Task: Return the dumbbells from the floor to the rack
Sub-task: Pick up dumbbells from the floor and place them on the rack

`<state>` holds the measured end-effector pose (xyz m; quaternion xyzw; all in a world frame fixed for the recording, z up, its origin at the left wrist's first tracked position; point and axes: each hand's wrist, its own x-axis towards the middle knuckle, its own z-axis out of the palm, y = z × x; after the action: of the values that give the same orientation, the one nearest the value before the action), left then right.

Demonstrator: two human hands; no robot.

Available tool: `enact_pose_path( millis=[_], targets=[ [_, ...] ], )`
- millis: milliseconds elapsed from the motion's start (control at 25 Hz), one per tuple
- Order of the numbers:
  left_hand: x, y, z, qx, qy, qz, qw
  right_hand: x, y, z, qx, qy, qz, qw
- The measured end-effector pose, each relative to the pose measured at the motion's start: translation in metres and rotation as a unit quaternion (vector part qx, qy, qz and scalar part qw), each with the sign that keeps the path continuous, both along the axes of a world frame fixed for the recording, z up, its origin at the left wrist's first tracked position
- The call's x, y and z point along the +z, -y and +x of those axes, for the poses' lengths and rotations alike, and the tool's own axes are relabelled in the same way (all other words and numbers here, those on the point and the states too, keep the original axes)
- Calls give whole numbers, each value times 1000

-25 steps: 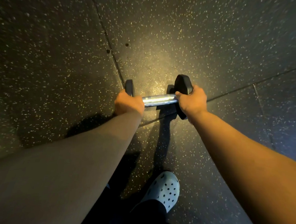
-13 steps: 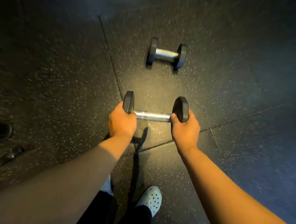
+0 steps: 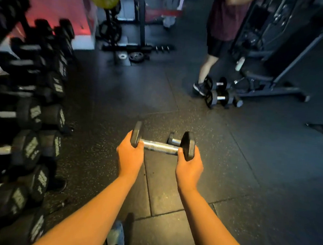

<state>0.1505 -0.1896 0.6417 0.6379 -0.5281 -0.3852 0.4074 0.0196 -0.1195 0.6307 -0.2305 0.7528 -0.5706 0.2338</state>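
Note:
I hold a black hex dumbbell with a chrome handle (image 3: pixel 160 147) level in front of me, above the floor. My left hand (image 3: pixel 130 155) grips its left end and my right hand (image 3: pixel 189 166) grips its right end. A second small dumbbell (image 3: pixel 172 140) lies on the floor just behind it, mostly hidden by the one I hold. The dumbbell rack (image 3: pixel 24 117) runs along the left side, its tiers filled with black dumbbells.
Another person (image 3: pixel 218 40) stands at the back right beside a bench machine (image 3: pixel 269 81). Two dumbbells (image 3: pixel 220 97) lie by that person's feet. A plate stand with weight plates (image 3: pixel 127 50) is at the back. Speckled rubber floor (image 3: pixel 248 175) spreads to the right.
The view has tilted up from the floor, bringing the rack, the other person and the machines into sight. The held dumbbell has risen; both hands keep their grip on its ends.

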Motion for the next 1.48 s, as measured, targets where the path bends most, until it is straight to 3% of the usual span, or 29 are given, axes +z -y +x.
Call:
enact_pose_path(
  millis=[360,560,720,920,1080,1200,1360,1480],
  targets=[
    [77,-38,70,159,-76,-67,982,83,14,53,141,-44,-71,987],
    [97,-64,166,296,-59,-69,951,99,24,151,267,-17,-85,960],
    [110,-107,273,408,-40,-95,907,121,9,263,390,11,-123,912],
    [129,-200,416,536,-43,-128,834,137,-39,427,505,18,-122,854],
    [145,-306,525,636,-14,-165,754,154,-121,567,587,17,-155,794],
    [152,-384,583,675,8,-183,715,163,-186,647,644,17,-158,749],
    [155,-491,644,763,12,-200,615,171,-280,738,737,18,-181,651],
    [157,-547,666,814,23,-182,551,173,-331,787,773,20,-189,605]
  ],
)
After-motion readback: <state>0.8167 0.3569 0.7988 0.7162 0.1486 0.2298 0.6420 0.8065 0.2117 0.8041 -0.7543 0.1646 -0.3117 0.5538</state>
